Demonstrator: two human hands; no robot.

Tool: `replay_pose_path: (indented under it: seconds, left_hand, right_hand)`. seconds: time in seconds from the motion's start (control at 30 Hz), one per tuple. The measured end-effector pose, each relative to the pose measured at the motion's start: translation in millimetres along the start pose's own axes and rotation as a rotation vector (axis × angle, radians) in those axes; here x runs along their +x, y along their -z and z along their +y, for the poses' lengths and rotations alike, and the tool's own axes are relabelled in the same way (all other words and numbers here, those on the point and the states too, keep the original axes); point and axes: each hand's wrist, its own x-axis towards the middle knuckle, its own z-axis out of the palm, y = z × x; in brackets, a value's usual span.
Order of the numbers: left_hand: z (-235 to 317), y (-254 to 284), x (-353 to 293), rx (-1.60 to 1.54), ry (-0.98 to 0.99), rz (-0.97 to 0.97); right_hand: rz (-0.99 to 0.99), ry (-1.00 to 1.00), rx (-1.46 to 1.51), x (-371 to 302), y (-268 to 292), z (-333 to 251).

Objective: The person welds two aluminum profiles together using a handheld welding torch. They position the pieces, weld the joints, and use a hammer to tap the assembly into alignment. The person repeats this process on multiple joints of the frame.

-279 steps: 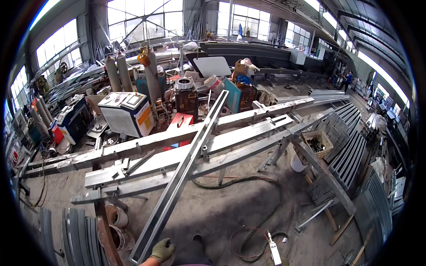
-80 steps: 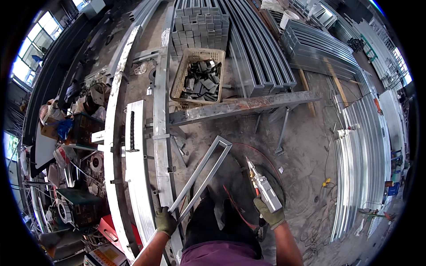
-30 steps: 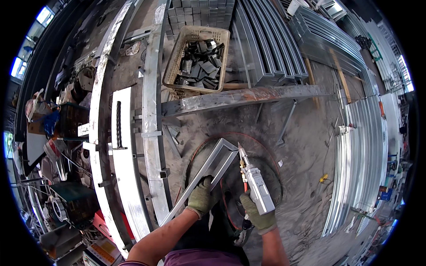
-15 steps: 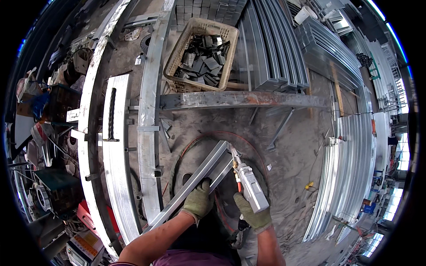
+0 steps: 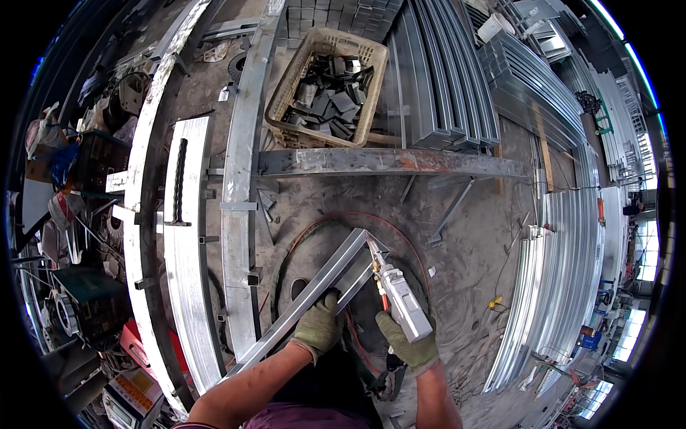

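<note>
Far-left beam (image 5: pixel 136 236) and nearer grey beam (image 5: pixel 239 250): both run up the view, bowed by the lens. Far-left one whitish, stained; grey one smoother, dull metal.

Ribbed metal sections (image 5: pixel 547 279) to the right, lying lengthwise, bright and reflective; details soft near the lens rim.

Metal frame (image 5: pixel 318 282): in front of the person, over the floor, right of the grey beam's upper length. Long axis diagonal, lower left to upper right, its mitred end pointing up and right. Two parallel rails joined by a short end piece; square-edged, silvery. Lower-left end lost behind the left forearm; cannot tell whether it rests on the grey beam.

Crate (image 5: pixel 350 43) beyond, pale latticed plastic, roughly rectangular, heaped with angular dark and grey metal offcuts (image 5: pixel 330 100); crate bottom hidden.

Handheld gun (image 5: pixel 407 304): long axis up and slightly left, tapered nozzle aimed at the frame's mitred end. Boxy pale body, brassy fitting and red line along its left flank. Tip contact with the frame hard to make out; grip hidden by the glove.

Left hand (image 5: pixel 319 325): olive knit glove, fingers curled over the frame's right rail, fingertips out of sight.

Right hand (image 5: pixel 409 344): matching glove, closed round the gun's rear.
</note>
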Motion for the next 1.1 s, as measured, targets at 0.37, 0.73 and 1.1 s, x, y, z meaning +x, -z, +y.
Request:
replay_pose_path:
  seconds: [0.37,0.73,1.1]
  left_hand:
    - [-1.4,-0.6,-1.3,0.032,-0.039,0.06]
    - [1.5,0.1,-0.5,0.086,-0.003,0.008]
    - [1.5,0.2,0.1,0.043,-0.01,0.026]
  right_hand:
    - [0.053,0.071,0.029,6.5,0.5,2.2]
    - [-0.023,0.063,-0.079,8.6,5.6,8.3]
    - [-0.046,0.049,-0.091,9.0,7.3,6.1]
